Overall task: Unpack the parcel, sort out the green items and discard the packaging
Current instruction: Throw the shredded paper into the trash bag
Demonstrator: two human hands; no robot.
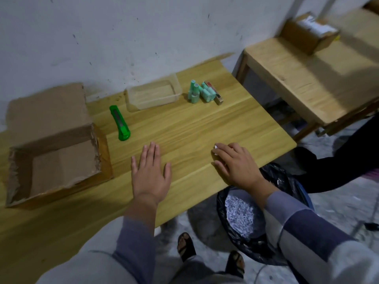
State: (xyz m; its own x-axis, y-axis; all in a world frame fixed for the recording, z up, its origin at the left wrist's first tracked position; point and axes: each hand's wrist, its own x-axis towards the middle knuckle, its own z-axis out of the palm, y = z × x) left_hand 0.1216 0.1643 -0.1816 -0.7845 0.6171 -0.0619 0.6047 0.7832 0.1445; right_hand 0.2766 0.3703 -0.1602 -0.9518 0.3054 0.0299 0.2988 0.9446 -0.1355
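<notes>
Left hand (150,173) flat on the desk (194,128), fingers straight and slightly spread, holding nothing. Right hand (235,163) palm-down near the desk's right edge, fingers loosely curved over small white paper scraps (215,148); can't tell if it's pinching them or just pressing on them. Open box (55,160) just left of the left hand, inside looks bare, near wall torn. Green cutter (121,124) between box and clear tray (152,94). Green items (200,92) stand clustered right of the tray, well apart from both hands; details blurred, a darker item sits against them. Bin bag (256,218) with shredded paper (239,210) under the right forearm, partly hidden.
</notes>
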